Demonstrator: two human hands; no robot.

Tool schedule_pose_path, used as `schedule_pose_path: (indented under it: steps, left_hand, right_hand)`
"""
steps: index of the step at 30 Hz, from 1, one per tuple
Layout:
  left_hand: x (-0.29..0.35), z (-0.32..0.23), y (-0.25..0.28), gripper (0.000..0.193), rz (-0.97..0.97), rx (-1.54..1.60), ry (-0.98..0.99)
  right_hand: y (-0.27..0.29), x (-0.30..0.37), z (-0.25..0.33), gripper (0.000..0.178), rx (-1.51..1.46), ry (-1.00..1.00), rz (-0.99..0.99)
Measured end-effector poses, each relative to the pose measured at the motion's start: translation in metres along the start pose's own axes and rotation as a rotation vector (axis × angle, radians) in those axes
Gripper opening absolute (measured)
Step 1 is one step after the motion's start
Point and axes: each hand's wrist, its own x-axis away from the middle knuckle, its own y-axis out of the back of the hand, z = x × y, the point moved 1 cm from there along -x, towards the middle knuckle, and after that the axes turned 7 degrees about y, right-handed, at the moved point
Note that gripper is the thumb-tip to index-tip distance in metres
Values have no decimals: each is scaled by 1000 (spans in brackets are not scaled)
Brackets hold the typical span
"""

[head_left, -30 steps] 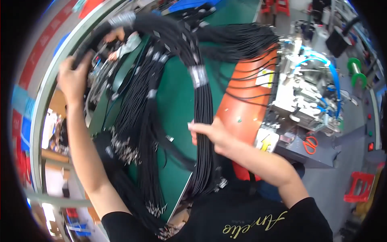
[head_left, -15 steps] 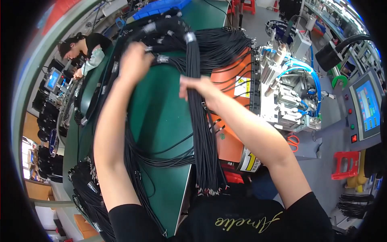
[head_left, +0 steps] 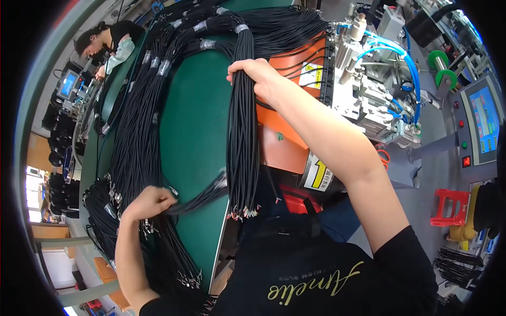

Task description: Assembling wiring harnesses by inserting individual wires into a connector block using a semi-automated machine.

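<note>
- Black wire bundle hung down the right edge of the green table, its metal-tipped ends dangling just past the near edge.
- Right hand was closed around this bundle near its upper part, fingers wrapped over the wires.
- Left hand was clenched on a thinner black strand lying across the table toward the hanging bundle.
- More taped black bundles lay along the table's left side, beside the left hand.
- An orange panel and a machine with blue hoses stood right of the bundle.
- Another person sat at the far left.
</note>
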Motion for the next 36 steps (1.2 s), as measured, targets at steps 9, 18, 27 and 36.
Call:
schedule_pose_path:
  steps: [9, 18, 27, 36]
  left_hand:
    - [-3, 1, 55, 21, 210, 146, 229]
    - [-308, -150, 78, 58, 113, 1518, -15]
    - [-289, -212, 213, 21, -739, 1154, -574]
    - [-481, -144, 148, 67, -902, 418, -31]
  right_hand:
    - [25, 8, 26, 10, 137, 106, 173]
    - [16, 39, -20, 33, 701, 382, 195]
    - [11, 76, -46, 43, 300, 385, 208]
    - [46, 3, -32, 43, 1203, 335, 77]
